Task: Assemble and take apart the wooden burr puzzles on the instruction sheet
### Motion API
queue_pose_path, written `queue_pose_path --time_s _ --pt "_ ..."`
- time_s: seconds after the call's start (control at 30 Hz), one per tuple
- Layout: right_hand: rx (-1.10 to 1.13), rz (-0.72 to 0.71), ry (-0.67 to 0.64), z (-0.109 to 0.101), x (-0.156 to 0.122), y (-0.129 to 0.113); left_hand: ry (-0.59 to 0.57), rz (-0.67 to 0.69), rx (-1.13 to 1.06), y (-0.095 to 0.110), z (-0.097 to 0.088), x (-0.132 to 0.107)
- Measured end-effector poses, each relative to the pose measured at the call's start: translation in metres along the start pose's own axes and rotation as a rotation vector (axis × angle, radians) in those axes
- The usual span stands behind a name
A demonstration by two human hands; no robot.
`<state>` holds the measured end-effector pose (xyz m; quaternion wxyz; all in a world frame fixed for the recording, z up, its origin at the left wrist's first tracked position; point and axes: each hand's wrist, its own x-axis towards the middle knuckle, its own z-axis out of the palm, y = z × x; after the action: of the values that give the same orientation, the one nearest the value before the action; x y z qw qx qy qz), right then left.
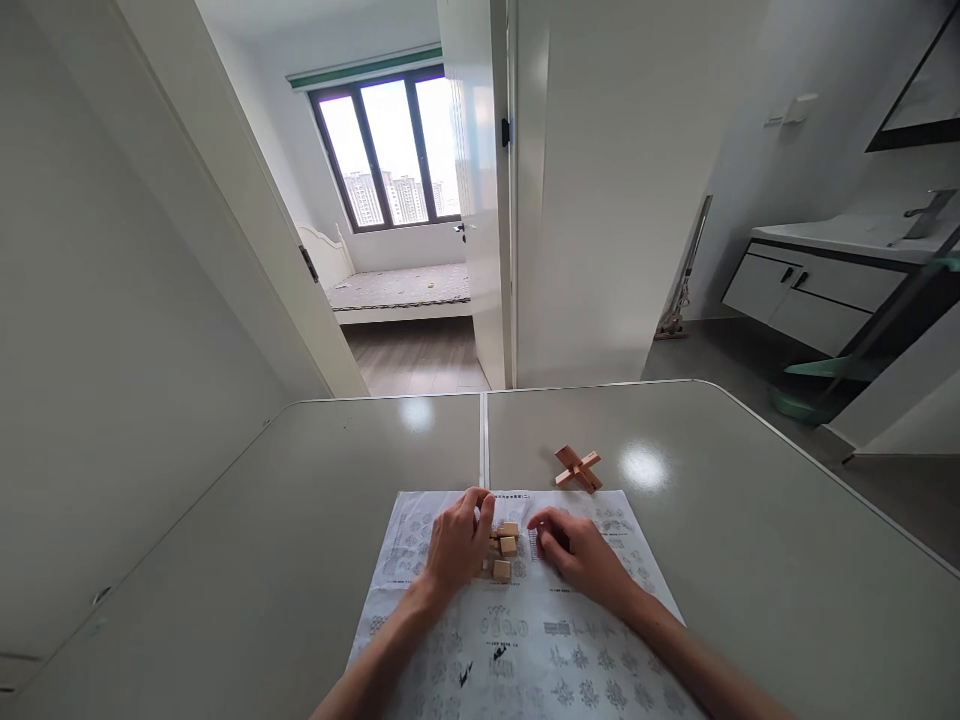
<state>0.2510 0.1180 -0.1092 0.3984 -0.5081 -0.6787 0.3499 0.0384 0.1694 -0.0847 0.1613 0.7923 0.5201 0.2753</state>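
Several light wooden puzzle pieces (508, 546) lie close together on a printed instruction sheet (495, 640). Just left of them, partly covering some, is my left hand (459, 538); its fingers are loosely bent, with a gap by the thumb and nothing visible in it. I cannot tell if it touches the pieces. To their right rests my right hand (581, 552), fingers relaxed and slightly curled, apart from the pieces and holding nothing I can see. Beyond the sheet's top edge stands an assembled cross-shaped wooden puzzle (578, 469) of reddish-brown bars.
The grey-green table (300, 560) has a pale seam (484, 440) running away from me. Past its far edge are an open door (480, 200) and a bed (405, 287) under a window. A washbasin cabinet (817, 285) and a mop (686, 270) are at the right.
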Motion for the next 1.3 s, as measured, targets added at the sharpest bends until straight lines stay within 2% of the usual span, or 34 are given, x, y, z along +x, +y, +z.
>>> queue_pose_path --time_s 0.3,0.53,0.73,0.97,1.3 --pt "-0.051 -0.066 -0.01 0.0 -0.003 -0.008 -0.03 -0.007 0.006 0.002 -0.001 0.001" --pt "-0.116 -0.169 -0.117 0.001 -0.007 -0.011 -0.03 0.012 0.014 0.0 0.001 0.001" --pt "-0.214 -0.223 -0.152 0.0 -0.009 -0.012 -0.049 0.001 0.022 0.0 0.0 0.001" --pt "-0.28 -0.217 -0.12 0.004 -0.009 -0.013 -0.041 0.034 -0.006 0.005 -0.001 -0.001" --pt "-0.278 -0.189 -0.035 0.01 -0.011 -0.013 -0.124 0.076 -0.221 0.012 -0.002 -0.005"
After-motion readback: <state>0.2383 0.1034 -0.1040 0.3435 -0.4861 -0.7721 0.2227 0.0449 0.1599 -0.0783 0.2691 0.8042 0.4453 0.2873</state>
